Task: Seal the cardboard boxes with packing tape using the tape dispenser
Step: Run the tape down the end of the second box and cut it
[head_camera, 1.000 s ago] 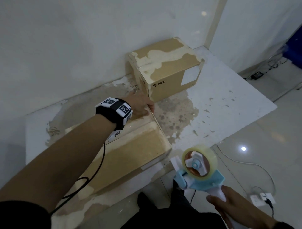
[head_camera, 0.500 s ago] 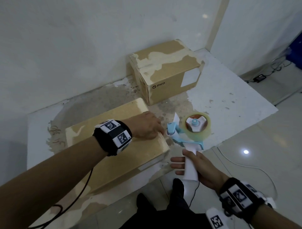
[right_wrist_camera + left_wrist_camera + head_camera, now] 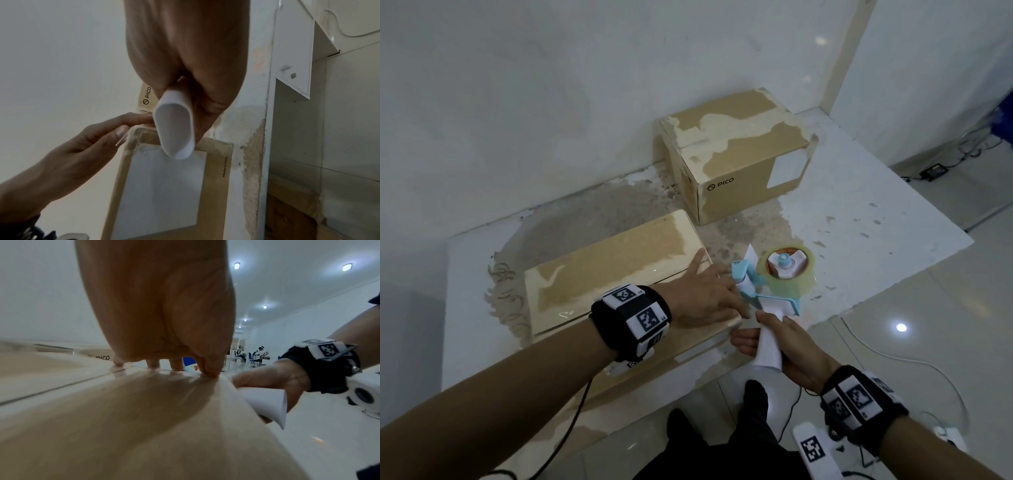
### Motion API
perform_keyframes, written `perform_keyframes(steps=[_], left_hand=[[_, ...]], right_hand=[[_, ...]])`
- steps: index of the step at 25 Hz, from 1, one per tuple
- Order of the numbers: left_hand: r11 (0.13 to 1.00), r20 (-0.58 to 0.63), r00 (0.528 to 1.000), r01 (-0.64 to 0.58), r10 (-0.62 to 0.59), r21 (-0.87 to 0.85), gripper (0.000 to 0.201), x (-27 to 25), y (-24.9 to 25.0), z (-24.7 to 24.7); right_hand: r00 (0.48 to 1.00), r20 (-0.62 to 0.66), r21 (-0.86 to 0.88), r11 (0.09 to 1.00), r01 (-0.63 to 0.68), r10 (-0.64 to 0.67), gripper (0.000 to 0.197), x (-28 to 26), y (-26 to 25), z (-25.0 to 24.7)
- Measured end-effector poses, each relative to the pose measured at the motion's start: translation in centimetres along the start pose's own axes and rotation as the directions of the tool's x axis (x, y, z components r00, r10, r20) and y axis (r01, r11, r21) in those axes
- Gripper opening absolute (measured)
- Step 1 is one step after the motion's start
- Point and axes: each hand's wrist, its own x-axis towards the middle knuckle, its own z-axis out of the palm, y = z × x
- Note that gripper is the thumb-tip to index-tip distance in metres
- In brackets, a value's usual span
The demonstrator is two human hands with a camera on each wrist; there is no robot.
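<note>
A flat cardboard box (image 3: 616, 270) lies on the white table (image 3: 876, 222), its top glossy with tape. My left hand (image 3: 702, 294) rests flat on the box's right end, fingers spread and straight; in the left wrist view its fingertips (image 3: 154, 365) press the top near the edge. My right hand (image 3: 787, 349) grips the white handle (image 3: 174, 128) of a blue tape dispenser (image 3: 767, 284) with a clear tape roll (image 3: 787, 270). The dispenser's head sits just off the box's right end, close to my left fingers. A taller PICO box (image 3: 739, 154) stands behind.
The table stands against a white wall, its surface worn and flaking around the boxes. Its right part is bare. Cables (image 3: 893, 356) and a power strip lie on the tiled floor to the right. My dark trouser leg (image 3: 739, 428) shows below the table edge.
My right hand has brought the dispenser up from below the table to the flat box's right end. My left hand slid from the box's far corner to its right end.
</note>
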Motion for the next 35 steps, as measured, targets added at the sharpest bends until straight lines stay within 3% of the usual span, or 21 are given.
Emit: perform_keyframes(steps=[6,13,16,19,22,24,26,29,32,35], left_hand=[[0.998,-0.127,0.99,-0.064,0.062,-0.015,0.03,-0.7,0.1,1.0],[0.99,-0.149,0.987,-0.048,0.068,0.136,0.05,0.5,1.1,1.6],[0.993,-0.128,0.991,-0.021,0.037,0.12,0.043,0.4,1.2,1.5],[0.992,-0.182,0.975,0.119,-0.125,-0.043,0.058,-0.7,0.1,0.3],[0.903,-0.232,0.873,0.404,-0.429,-0.15,0.064,-1.5,-4.2,-1.8],[0.835,-0.216,0.809,0.507,-0.546,-0.213,0.062,-1.2,-7.2,-2.9],[0.812,-0.209,0.796,0.501,-0.568,-0.3,0.053,-0.8,-9.4,-3.6],[0.799,-0.195,0.815,0.436,-0.546,-0.413,0.043,-0.6,-11.0,-4.2],[0.796,-0.131,0.829,0.459,-0.543,-0.395,0.043,-0.2,-11.6,-5.1],[0.766,-0.043,0.811,0.533,-0.584,-0.36,0.046,0.4,-11.7,-5.6]], right_hand=[[1.0,0.012,-0.014,1.0,-0.004,0.004,0.039,0.5,0.0,-0.5],[1.0,0.027,-0.068,0.998,0.003,-0.001,0.039,0.8,-0.3,-0.8],[0.999,0.037,-0.06,0.998,-0.005,0.008,0.034,0.6,-0.3,-0.9],[0.999,0.022,-0.058,0.998,-0.021,0.023,0.028,0.5,-0.5,-1.1],[1.0,0.002,-0.054,0.998,-0.023,0.023,0.019,0.3,-0.9,-1.3],[1.0,0.004,-0.06,0.998,-0.022,0.022,0.019,0.3,-1.1,-1.2],[1.0,0.007,-0.076,0.997,-0.016,0.017,0.022,0.3,-1.2,-1.2],[1.0,0.009,-0.113,0.994,-0.001,0.002,0.029,0.5,-1.3,-1.1],[1.0,0.002,-0.13,0.991,0.014,-0.014,0.032,0.7,-1.3,-1.1],[1.0,0.0,-0.16,0.987,0.022,-0.022,0.031,0.8,-1.5,-1.0]])
